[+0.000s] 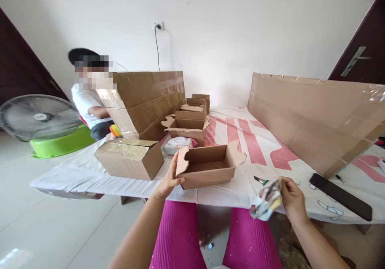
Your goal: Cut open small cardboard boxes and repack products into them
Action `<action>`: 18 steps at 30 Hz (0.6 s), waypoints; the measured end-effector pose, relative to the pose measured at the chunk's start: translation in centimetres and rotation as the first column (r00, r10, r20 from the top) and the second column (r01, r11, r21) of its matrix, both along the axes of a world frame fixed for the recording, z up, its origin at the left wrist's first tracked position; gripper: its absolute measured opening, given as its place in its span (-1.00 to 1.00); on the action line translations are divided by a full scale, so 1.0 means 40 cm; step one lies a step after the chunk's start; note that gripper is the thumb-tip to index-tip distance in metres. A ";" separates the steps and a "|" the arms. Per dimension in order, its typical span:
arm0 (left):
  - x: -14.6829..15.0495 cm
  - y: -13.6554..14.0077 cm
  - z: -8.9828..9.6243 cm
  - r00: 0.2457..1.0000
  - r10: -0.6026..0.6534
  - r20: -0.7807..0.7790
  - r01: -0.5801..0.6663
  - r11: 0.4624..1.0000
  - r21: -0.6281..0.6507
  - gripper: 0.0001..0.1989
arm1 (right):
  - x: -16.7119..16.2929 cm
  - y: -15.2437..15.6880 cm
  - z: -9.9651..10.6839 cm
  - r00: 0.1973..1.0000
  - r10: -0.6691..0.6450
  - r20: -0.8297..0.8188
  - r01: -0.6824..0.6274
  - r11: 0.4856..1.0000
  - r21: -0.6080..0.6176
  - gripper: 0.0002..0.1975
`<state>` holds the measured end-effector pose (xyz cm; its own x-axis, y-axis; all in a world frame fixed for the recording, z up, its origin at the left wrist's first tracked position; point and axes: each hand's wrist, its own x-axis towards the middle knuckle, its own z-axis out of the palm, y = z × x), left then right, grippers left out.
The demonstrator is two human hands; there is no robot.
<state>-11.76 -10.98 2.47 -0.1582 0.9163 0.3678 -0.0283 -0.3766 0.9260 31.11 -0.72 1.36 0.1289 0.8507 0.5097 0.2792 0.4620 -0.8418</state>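
An open cardboard box point(207, 178) stands at the table's near edge, its top flaps spread at both ends. My left hand point(170, 178) grips its left end, with the thumb on the front wall and the fingers behind the end flap. Off to the right, my right hand point(291, 198) pinches a crumpled printed wad point(267, 200); whether it is paper or cloth I cannot tell. This wad hangs over the table edge, apart from the box. Just behind it lies a utility knife point(261, 180), its handle partly hidden.
Stacked cartons point(150, 100) and a taped carton point(130, 156) stand left. A pack of wipes point(179, 143) and more open boxes point(188, 126) sit behind. A large cardboard panel point(313, 120) and phone point(341, 196) are right. A person point(90, 100) sits beyond, near a fan point(42, 116).
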 end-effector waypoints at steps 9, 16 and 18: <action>0.006 0.013 -0.055 0.992 0.118 0.054 -0.111 0.987 -0.120 0.12 | -0.076 0.000 -0.032 0.983 -0.020 0.180 -0.015 0.981 0.192 -0.75; 0.012 0.007 -0.028 0.976 0.138 -0.168 -0.174 0.959 -0.224 0.29 | -0.071 0.002 -0.087 0.995 0.024 0.095 -0.034 0.994 0.104 -0.42; 0.013 0.006 -0.023 0.968 0.155 -0.196 -0.193 0.961 -0.197 0.24 | -0.065 0.005 -0.112 0.989 -0.027 0.144 0.014 0.996 0.089 -0.46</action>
<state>-11.25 -10.76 1.56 -0.2726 0.9404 0.2033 0.1912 -0.1541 0.9694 28.52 -0.52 -3.12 0.0652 0.8001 0.5963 0.4054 0.5249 -0.7485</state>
